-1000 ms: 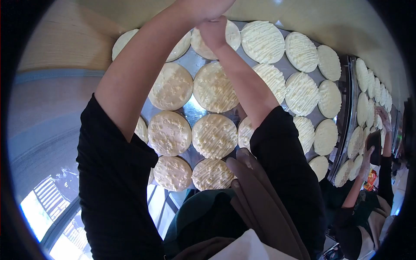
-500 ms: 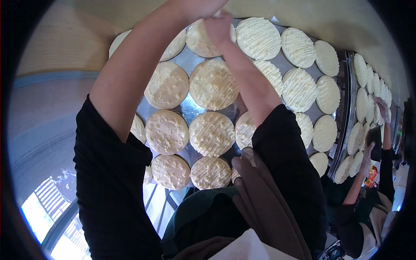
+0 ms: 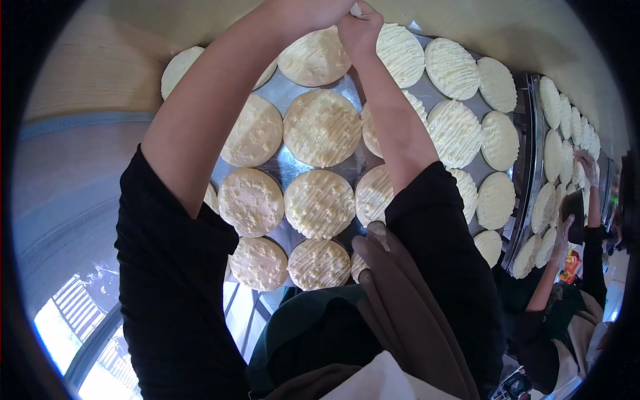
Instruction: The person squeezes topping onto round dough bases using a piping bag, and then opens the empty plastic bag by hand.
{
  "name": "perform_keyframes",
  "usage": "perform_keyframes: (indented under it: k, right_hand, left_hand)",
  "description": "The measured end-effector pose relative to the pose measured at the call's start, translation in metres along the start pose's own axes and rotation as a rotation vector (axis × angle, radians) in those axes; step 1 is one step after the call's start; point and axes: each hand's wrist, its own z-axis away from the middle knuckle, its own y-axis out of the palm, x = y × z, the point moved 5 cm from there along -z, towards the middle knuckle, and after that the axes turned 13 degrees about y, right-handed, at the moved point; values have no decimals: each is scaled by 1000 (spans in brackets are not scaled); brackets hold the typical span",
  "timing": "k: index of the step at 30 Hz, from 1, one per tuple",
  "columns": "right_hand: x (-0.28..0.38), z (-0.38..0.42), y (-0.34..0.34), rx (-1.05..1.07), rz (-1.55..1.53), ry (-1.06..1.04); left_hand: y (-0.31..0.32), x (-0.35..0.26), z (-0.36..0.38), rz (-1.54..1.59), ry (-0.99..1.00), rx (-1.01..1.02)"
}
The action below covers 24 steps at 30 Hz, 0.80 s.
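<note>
My left hand (image 3: 320, 9) is at the top edge, partly cut off by the frame, and its fingers are hidden. Right beside it my right hand (image 3: 362, 28) is closed, around a small whitish thing that I cannot make out. Both are over the far rows of a metal tray (image 3: 287, 90) of pale dough rounds. The nearest one, a coated round (image 3: 315, 59), lies just below my hands. Another round (image 3: 323, 128) with a shiny, striped topping sits nearer to me, and a round (image 3: 251, 202) at the left carries small clumps.
At the right a second tray (image 3: 531, 133) holds several more rounds. A co-worker's gloved hand (image 3: 565, 230) is by a dark container (image 3: 573, 212), and their other hand (image 3: 588, 167) reaches over those rounds. A pale board or wall (image 3: 87, 80) stands at the left.
My right hand has moved slightly right, and my left hand has shifted a little with it. The rounds appear slightly farther left in view.
</note>
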Motion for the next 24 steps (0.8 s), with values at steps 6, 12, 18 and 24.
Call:
perform_keyframes:
  k: [6,12,18,24]
  right_hand:
    - [-15,48,27,-98,333,-98]
    - [0,-3,-16,-104,182,-174]
    - [-3,50,13,-109,438,-104]
    - [13,17,-19,-143,260,-202]
  left_hand:
    - [7,8,-2,-65,119,-6]
    - [12,-2,3,114,70,-7]
    - [18,4,-5,-77,177,6]
    - [14,-20,5,117,108,124]
